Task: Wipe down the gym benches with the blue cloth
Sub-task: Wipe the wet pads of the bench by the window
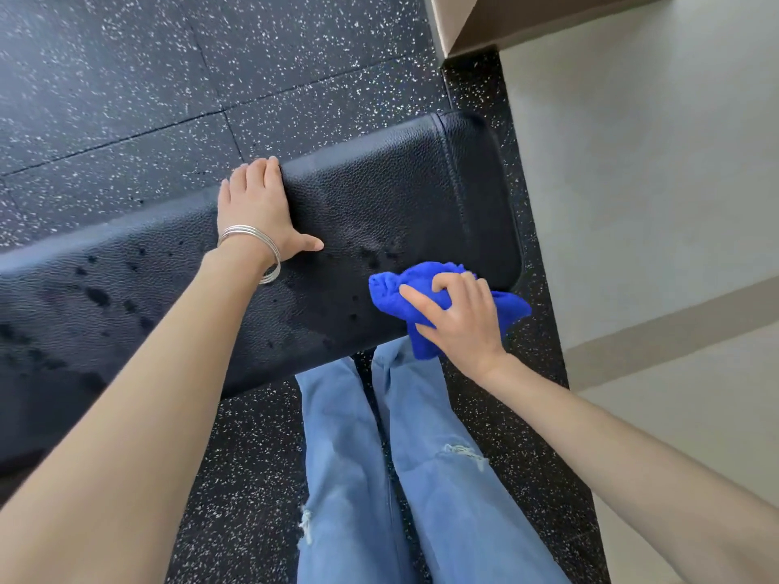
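Observation:
A black padded gym bench (379,196) runs from the lower left to the upper right of the head view, with dark wet drops scattered over its leather top. My right hand (459,318) is shut on the bunched blue cloth (392,288) and presses it on the bench's near edge close to the right end. My left hand (257,204), with silver bangles at the wrist, lies flat on the bench's far edge, fingers curled over the side and thumb spread across the top. It holds nothing.
Black rubber floor tiles with white speckles (147,78) surround the bench. A pale wall and beige ledge (640,162) rise just past the bench's right end. My legs in light blue jeans (379,478) stand against the bench's near side.

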`<state>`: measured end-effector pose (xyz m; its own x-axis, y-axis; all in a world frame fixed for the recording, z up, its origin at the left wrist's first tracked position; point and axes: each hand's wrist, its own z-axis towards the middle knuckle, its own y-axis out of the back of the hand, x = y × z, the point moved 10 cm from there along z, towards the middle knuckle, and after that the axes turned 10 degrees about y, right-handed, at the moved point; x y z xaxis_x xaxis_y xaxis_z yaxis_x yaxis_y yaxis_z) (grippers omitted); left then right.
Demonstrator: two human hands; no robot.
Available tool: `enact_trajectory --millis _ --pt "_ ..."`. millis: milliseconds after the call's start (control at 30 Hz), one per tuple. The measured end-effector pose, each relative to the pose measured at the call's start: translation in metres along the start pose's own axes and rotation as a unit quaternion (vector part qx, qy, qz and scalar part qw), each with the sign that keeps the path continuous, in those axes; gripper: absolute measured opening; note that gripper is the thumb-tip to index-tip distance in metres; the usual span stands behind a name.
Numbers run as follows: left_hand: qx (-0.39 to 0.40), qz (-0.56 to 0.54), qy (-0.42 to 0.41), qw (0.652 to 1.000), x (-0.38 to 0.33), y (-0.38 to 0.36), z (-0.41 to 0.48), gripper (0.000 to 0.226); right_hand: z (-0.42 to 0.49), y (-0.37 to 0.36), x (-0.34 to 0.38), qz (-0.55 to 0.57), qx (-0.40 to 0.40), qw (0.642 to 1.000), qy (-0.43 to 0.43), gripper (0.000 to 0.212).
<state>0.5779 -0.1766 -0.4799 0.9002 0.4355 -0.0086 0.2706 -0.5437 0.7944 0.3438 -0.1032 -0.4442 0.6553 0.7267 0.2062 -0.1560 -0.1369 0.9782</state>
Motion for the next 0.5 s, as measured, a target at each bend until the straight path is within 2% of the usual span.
enact_trajectory --millis 167,233,400,467,500 --pt "0.008 -0.022 -0.024 0.999 0.007 -0.002 0.001 0.120 0.101 0.013 -0.018 -0.007 -0.018 0.999 -0.044 0.046" --pt "0.011 -0.027 -0.030 0.999 0.013 -0.001 0.003 0.116 0.155 0.016 -0.033 0.008 0.019 0.997 -0.078 0.043" --pt "0.024 -0.047 -0.030 0.998 0.041 0.002 0.008 0.100 0.236 -0.014 -0.060 0.053 0.184 0.969 -0.155 0.040" --pt "0.027 -0.055 -0.031 0.998 0.051 0.003 0.009 0.095 0.236 -0.018 -0.057 0.039 0.192 0.967 -0.165 0.040" --pt "0.028 -0.059 -0.030 0.997 0.055 0.003 0.010 0.093 0.230 -0.015 -0.053 0.021 0.167 0.972 -0.166 0.041"
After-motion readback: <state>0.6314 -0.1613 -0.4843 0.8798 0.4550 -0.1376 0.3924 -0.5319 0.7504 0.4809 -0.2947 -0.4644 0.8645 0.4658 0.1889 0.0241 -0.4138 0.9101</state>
